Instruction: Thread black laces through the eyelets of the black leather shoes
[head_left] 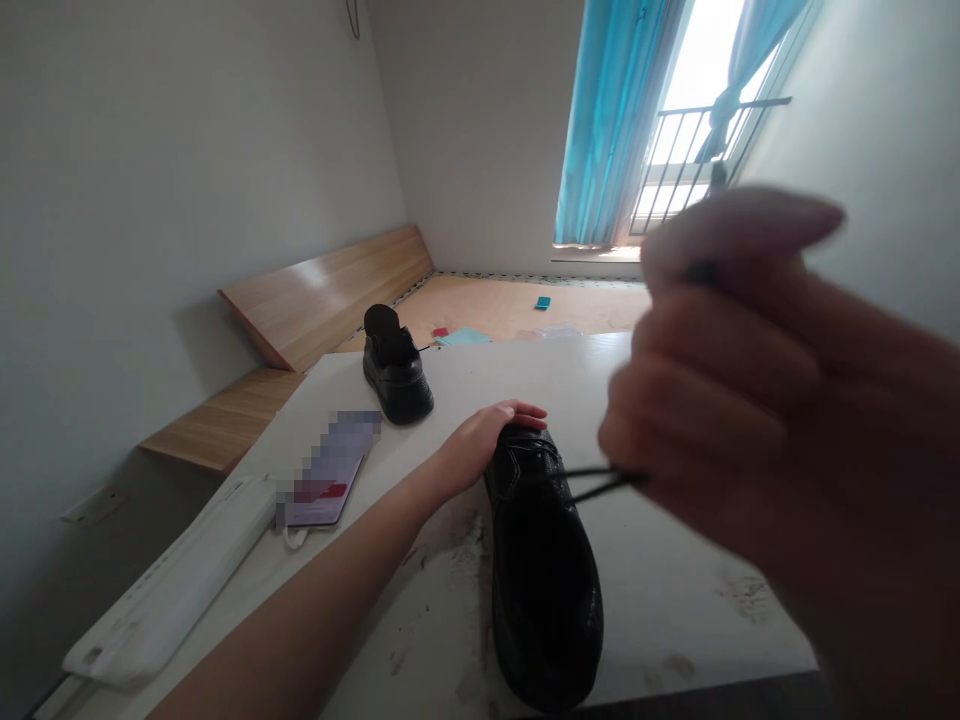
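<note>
A black leather shoe (pixel 544 580) lies on the white table (pixel 675 590) with its toe towards me. My left hand (pixel 487 440) rests on its heel end, fingers curved over the collar. My right hand (pixel 757 400) is raised close to the camera and blurred, its fingers pinched on a black shoelace (pixel 596 484) that runs taut from the shoe's upper to the hand. A second black shoe (pixel 395 368) stands apart at the table's far left.
A phone (pixel 330 470) and a long white power strip (pixel 180 580) lie at the table's left edge. Beyond are a wooden bed frame (pixel 330 290) with small coloured items, blue curtains (pixel 611 120) and a barred window (pixel 697 150).
</note>
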